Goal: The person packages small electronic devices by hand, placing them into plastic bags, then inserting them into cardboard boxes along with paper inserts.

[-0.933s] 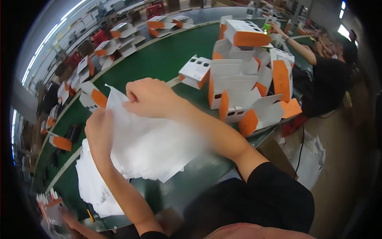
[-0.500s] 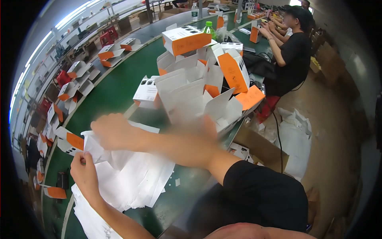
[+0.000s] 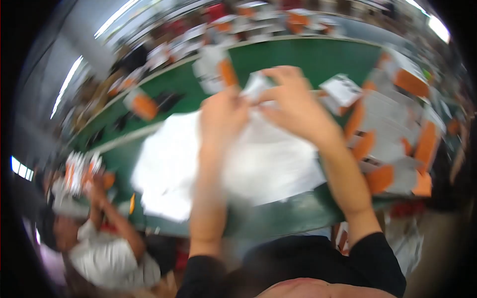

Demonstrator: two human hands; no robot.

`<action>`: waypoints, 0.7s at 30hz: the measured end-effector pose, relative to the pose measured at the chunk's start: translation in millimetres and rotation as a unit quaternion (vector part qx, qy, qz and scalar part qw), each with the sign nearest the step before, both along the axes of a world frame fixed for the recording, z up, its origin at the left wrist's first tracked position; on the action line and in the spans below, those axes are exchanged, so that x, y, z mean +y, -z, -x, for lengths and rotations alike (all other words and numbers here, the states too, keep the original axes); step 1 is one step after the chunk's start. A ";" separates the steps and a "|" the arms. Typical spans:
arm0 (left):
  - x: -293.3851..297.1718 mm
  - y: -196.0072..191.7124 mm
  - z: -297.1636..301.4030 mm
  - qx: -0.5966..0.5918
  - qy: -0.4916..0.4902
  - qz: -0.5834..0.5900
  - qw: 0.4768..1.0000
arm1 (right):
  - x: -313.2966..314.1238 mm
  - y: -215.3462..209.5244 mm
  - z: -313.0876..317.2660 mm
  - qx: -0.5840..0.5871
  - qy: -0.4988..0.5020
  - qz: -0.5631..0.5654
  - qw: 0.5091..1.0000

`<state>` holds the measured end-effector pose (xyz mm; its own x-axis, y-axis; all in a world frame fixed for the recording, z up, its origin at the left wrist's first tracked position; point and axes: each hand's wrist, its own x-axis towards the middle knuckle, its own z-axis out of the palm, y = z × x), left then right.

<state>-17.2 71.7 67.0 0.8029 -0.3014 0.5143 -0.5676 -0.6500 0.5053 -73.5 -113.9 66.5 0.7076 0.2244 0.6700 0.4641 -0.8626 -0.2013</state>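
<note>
Both my hands are at the far edge of a pile of thin white sheets [image 3: 268, 164], which covers the green table in front of me. My left hand [image 3: 223, 111] is curled closed, its fingertips against a raised, crumpled white sheet [image 3: 256, 85]. From the other side my right hand [image 3: 289, 102] bends thumb and fingers around that same sheet. Motion blur softens the fingertips. Beyond my left hand stands an open white-and-orange box [image 3: 213, 69]. A second pile of white sheets [image 3: 166, 164] spreads left of my left forearm.
Open white-and-orange boxes [image 3: 382, 119] crowd the table at right, with a single box [image 3: 341, 90] beside them. Another box [image 3: 141, 104] and dark items [image 3: 170, 101] lie at left. A co-worker [image 3: 107, 258] at lower left handles stacked orange-and-white pieces. More boxes line the far side.
My view has swung left, so the box heap now sits at right and a co-worker shows at left. My right hand has come beside the left, at the raised sheet.
</note>
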 end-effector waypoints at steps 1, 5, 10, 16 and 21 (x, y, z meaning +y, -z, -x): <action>-7.6 -6.6 6.6 -0.006 -0.012 -0.006 1.000 | -6.8 -2.0 2.6 0.047 0.011 0.010 0.999; 0.0 -14.4 15.5 0.052 -0.042 0.013 0.998 | 11.1 -13.0 9.0 0.084 0.040 -0.002 0.996; 4.3 -7.4 11.3 0.016 -0.056 0.013 0.998 | 16.1 -16.3 5.8 0.123 0.037 0.003 0.992; 1.6 -3.4 14.4 0.003 -0.055 0.022 0.998 | 13.3 -11.9 5.4 0.163 0.084 0.040 0.982; -0.2 -3.2 12.8 -0.004 -0.022 0.020 1.000 | 3.7 3.2 -9.3 0.186 0.076 0.043 0.979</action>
<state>-29.9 71.5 70.2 0.8114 -0.2441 0.5311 -0.5423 -0.6536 0.5280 -64.2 -110.1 63.3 0.9287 0.1415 0.3428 0.2371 -0.9373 -0.2556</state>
